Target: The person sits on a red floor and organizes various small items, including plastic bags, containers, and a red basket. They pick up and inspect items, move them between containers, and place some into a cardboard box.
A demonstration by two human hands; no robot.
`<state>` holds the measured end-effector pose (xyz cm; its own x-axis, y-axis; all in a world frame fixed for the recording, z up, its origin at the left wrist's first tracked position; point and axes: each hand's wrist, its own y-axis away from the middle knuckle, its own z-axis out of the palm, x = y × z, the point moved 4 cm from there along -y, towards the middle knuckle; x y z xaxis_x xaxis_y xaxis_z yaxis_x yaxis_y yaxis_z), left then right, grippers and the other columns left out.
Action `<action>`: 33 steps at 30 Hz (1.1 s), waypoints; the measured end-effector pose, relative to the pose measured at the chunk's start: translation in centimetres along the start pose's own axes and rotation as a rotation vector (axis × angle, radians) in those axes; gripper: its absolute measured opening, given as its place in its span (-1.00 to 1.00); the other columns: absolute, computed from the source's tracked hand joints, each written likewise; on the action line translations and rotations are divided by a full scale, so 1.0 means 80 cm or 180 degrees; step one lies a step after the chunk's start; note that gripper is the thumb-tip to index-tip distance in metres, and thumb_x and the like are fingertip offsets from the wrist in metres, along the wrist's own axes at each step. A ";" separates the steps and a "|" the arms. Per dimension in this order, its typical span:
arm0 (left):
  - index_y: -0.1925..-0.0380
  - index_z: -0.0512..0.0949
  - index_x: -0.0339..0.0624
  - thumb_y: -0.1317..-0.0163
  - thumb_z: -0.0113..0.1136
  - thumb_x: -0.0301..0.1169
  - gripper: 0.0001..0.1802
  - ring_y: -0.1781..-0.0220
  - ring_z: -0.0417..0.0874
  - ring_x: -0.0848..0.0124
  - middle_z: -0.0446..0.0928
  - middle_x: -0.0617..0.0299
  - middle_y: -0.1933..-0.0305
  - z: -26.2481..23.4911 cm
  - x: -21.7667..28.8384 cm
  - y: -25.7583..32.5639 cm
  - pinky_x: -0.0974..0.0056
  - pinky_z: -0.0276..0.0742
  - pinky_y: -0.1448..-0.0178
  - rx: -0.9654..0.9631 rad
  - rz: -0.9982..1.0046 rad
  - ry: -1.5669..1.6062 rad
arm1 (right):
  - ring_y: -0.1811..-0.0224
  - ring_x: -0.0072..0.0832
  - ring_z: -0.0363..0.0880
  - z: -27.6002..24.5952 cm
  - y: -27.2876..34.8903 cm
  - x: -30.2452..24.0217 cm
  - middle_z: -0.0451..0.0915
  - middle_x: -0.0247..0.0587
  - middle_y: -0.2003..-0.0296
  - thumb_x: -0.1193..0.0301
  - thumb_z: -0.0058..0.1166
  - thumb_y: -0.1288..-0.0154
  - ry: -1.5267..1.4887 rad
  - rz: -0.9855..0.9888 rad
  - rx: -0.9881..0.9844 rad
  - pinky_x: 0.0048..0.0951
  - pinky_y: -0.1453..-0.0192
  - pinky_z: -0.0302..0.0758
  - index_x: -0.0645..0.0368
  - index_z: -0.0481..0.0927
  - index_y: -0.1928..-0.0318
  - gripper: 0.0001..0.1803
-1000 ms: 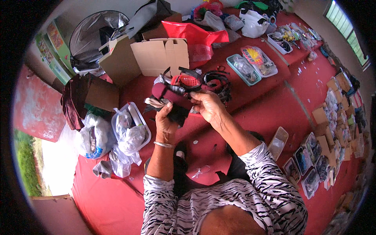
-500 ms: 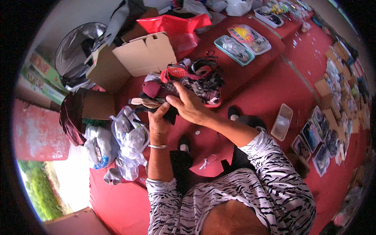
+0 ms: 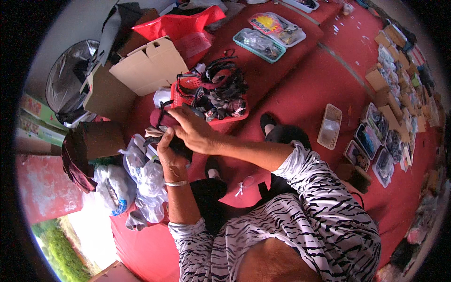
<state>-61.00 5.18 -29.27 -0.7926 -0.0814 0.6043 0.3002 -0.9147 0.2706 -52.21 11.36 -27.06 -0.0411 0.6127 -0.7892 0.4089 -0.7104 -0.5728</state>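
head view: only one supplied.
held item: a dark maroon and black soft piece (image 3: pixel 162 123), strapped, is held between both hands, just in front of the red basket (image 3: pixel 181 91).
left hand (image 3: pixel 169 152): grip is curled shut around the piece from beneath.
right hand (image 3: pixel 190 131): fingers are pressed down onto its top, pinching it.
handling: judged light, limp, non-fragile; best taken at the padded body, since straps would snag.
hidden: most of the piece is covered by the hands; its kind cannot be told. Basket contents (image 3: pixel 221 91) are seen as a tangle.
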 end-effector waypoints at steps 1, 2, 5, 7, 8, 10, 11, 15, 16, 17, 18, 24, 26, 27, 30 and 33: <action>0.03 0.39 -0.27 0.02 0.19 -0.45 -0.53 0.10 0.58 0.17 0.54 0.08 0.14 -0.004 0.004 -0.003 0.11 0.48 -0.10 -0.0028 0.0080 -0.0164 | 0.07 -0.04 0.44 -0.001 -0.005 0.004 0.45 0.11 0.15 0.47 0.02 -0.15 -0.0020 0.0093 -0.0142 -0.16 -0.04 0.39 0.33 0.33 -0.02 -0.59; 0.03 0.39 -0.28 0.02 0.19 -0.45 -0.52 0.11 0.59 0.15 0.54 0.07 0.13 -0.012 0.016 0.001 0.10 0.51 -0.07 -0.0015 0.0216 -0.0332 | 0.12 -0.07 0.49 -0.007 -0.019 0.005 0.49 0.09 0.21 0.44 0.01 -0.16 -0.0244 0.0153 -0.0341 -0.17 -0.01 0.42 0.33 0.35 0.00 -0.61; 0.07 0.42 -0.29 0.02 0.20 -0.45 -0.56 0.09 0.61 0.14 0.55 0.06 0.11 -0.027 0.041 0.001 0.08 0.55 -0.03 0.0097 0.0358 -0.0306 | 0.26 -0.12 0.59 -0.058 -0.071 0.061 0.58 0.03 0.35 0.34 0.03 -0.17 0.0476 0.0487 -0.0111 -0.17 0.12 0.49 0.28 0.51 0.16 -0.71; 0.08 0.43 -0.28 0.01 0.19 -0.48 -0.59 0.07 0.60 0.16 0.55 0.06 0.12 -0.030 0.047 -0.005 0.09 0.53 -0.07 0.0092 0.0373 -0.0134 | 0.25 -0.13 0.61 -0.080 -0.085 0.114 0.60 0.02 0.33 0.30 0.05 -0.16 0.1877 0.0469 -0.0290 -0.18 0.13 0.50 0.25 0.57 0.24 -0.73; 0.08 0.42 -0.28 0.00 0.18 -0.50 -0.59 0.07 0.59 0.17 0.55 0.07 0.12 -0.018 0.049 -0.006 0.10 0.53 -0.07 0.0038 0.0463 0.0032 | 0.23 -0.12 0.60 -0.083 -0.085 0.132 0.61 0.02 0.30 0.27 0.05 -0.16 0.2416 0.0505 -0.0595 -0.19 0.11 0.50 0.24 0.59 0.27 -0.72; 0.09 0.42 -0.26 0.00 0.17 -0.54 -0.60 0.08 0.59 0.19 0.54 0.09 0.14 -0.014 0.054 -0.004 0.11 0.53 -0.07 -0.0066 0.0657 0.0152 | 0.24 -0.08 0.60 -0.079 -0.070 0.165 0.60 0.03 0.31 0.22 0.04 -0.16 0.2774 0.0834 -0.1004 -0.15 0.13 0.50 0.23 0.60 0.29 -0.69; 0.09 0.42 -0.26 0.00 0.16 -0.56 -0.61 0.10 0.60 0.21 0.54 0.10 0.15 -0.019 0.057 -0.003 0.12 0.53 -0.06 -0.0100 0.0763 0.0104 | 0.23 -0.06 0.59 -0.072 -0.060 0.175 0.60 0.04 0.31 0.21 0.03 -0.12 0.3403 0.0771 -0.1160 -0.10 0.15 0.49 0.20 0.61 0.35 -0.70; 0.11 0.41 -0.23 -0.01 0.15 -0.59 -0.63 0.19 0.60 0.26 0.52 0.19 0.24 -0.015 0.060 0.000 0.14 0.55 -0.01 -0.0082 0.0741 -0.0100 | 0.27 -0.06 0.59 -0.080 -0.051 0.236 0.61 0.00 0.39 0.32 -0.01 -0.07 0.3057 0.0714 -0.1290 -0.08 0.18 0.48 0.12 0.63 0.44 -0.80; 0.11 0.41 -0.22 -0.01 0.15 -0.59 -0.63 0.21 0.60 0.26 0.52 0.20 0.25 -0.017 0.062 0.002 0.14 0.55 0.00 -0.0121 0.0718 -0.0152 | 0.28 -0.06 0.59 -0.077 -0.056 0.235 0.60 0.00 0.40 0.32 -0.02 -0.07 0.2792 0.0733 -0.1123 -0.09 0.18 0.48 0.14 0.63 0.45 -0.80; 0.13 0.41 -0.23 -0.02 0.15 -0.58 -0.65 0.22 0.61 0.26 0.52 0.22 0.26 -0.017 0.060 0.000 0.15 0.56 0.03 -0.0206 0.0712 -0.0031 | 0.29 -0.06 0.59 -0.083 -0.064 0.238 0.60 0.01 0.42 0.33 -0.02 -0.07 0.2557 0.0760 -0.0933 -0.11 0.18 0.48 0.16 0.62 0.46 -0.79; 0.14 0.41 -0.23 -0.02 0.15 -0.58 -0.66 0.22 0.61 0.26 0.52 0.21 0.26 -0.018 0.059 -0.001 0.15 0.56 0.02 -0.0168 0.0605 0.0091 | 0.29 -0.05 0.59 -0.089 -0.070 0.241 0.60 0.02 0.43 0.33 -0.03 -0.08 0.2322 0.0787 -0.0742 -0.12 0.18 0.48 0.17 0.61 0.46 -0.79; 0.14 0.41 -0.26 -0.02 0.13 -0.58 -0.66 0.17 0.61 0.23 0.54 0.17 0.20 -0.004 0.057 0.002 0.14 0.55 -0.03 -0.0137 0.0487 0.0464 | 0.34 -0.44 0.55 -0.133 -0.099 0.245 0.56 -0.18 0.39 0.46 0.00 -0.26 0.0047 0.1039 0.0782 -0.41 0.19 0.49 0.31 0.53 0.19 -0.82; 0.11 0.41 -0.28 -0.02 0.13 -0.58 -0.64 0.14 0.61 0.23 0.54 0.15 0.17 -0.015 0.055 0.000 0.14 0.54 -0.05 -0.0142 0.0542 0.0232 | 0.32 -0.50 0.54 -0.139 -0.106 0.218 0.54 -0.21 0.31 0.47 -0.06 -0.32 -0.0066 0.1149 0.0462 -0.48 0.20 0.50 0.32 0.49 0.10 -0.79; 0.11 0.41 -0.28 -0.02 0.13 -0.58 -0.63 0.14 0.61 0.23 0.54 0.15 0.16 -0.015 0.052 0.000 0.14 0.54 -0.05 -0.0101 0.0532 0.0236 | 0.33 -0.51 0.54 -0.139 -0.106 0.225 0.54 -0.20 0.30 0.49 -0.07 -0.32 -0.0080 0.1185 0.0450 -0.51 0.20 0.49 0.33 0.48 0.09 -0.79; 0.09 0.41 -0.29 -0.01 0.14 -0.58 -0.61 0.13 0.62 0.24 0.55 0.14 0.14 -0.007 0.045 -0.004 0.16 0.55 -0.04 -0.0187 0.0408 0.0197 | 0.38 -0.54 0.52 -0.151 -0.105 0.260 0.52 -0.24 0.36 0.40 0.02 -0.27 -0.0080 0.0981 0.0973 -0.50 0.22 0.48 0.35 0.50 0.12 -0.74; 0.07 0.40 -0.30 0.00 0.14 -0.57 -0.59 0.13 0.61 0.23 0.55 0.12 0.13 -0.004 0.044 -0.004 0.17 0.55 -0.03 -0.0866 0.0378 0.0276 | 0.43 -0.59 0.45 -0.164 -0.111 0.254 0.50 -0.33 0.47 0.33 0.11 -0.20 0.0598 0.0891 0.1080 -0.49 0.30 0.42 0.33 0.53 0.27 -0.74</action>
<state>-64.04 5.05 -27.49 -0.8063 -0.2169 0.5503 0.2497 -0.9682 -0.0159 -44.67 34.64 -35.08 0.2065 0.4114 -0.8878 0.0587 -0.9109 -0.4085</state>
